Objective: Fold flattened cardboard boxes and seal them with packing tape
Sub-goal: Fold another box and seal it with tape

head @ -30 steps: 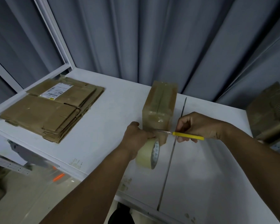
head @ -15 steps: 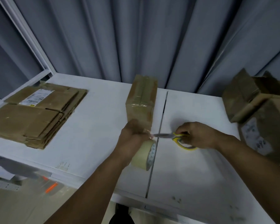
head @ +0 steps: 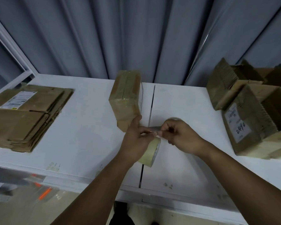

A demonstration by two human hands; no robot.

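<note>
A taped cardboard box [head: 125, 95] stands upright on the white table [head: 81, 130], just beyond my hands. My left hand [head: 136, 140] grips a roll of packing tape [head: 150, 153] below the box's near corner. My right hand [head: 180, 137] is close beside it, fingertips pinching a short shiny strip of tape [head: 152, 128] that runs from the roll. The two hands almost touch. I see no scissors in either hand; a small grey shape [head: 173, 119] shows behind my right hand, and I cannot tell what it is.
A stack of flattened cardboard boxes [head: 23, 114] lies at the table's left. Several folded boxes [head: 250, 119] crowd the right edge, one with a white label. A dark seam [head: 151, 103] splits the tabletop. Grey curtains [head: 136, 38] hang behind.
My right hand, which held yellow-handled scissors at the tape, now holds no scissors and has moved left onto the tape strip. The box stays put.
</note>
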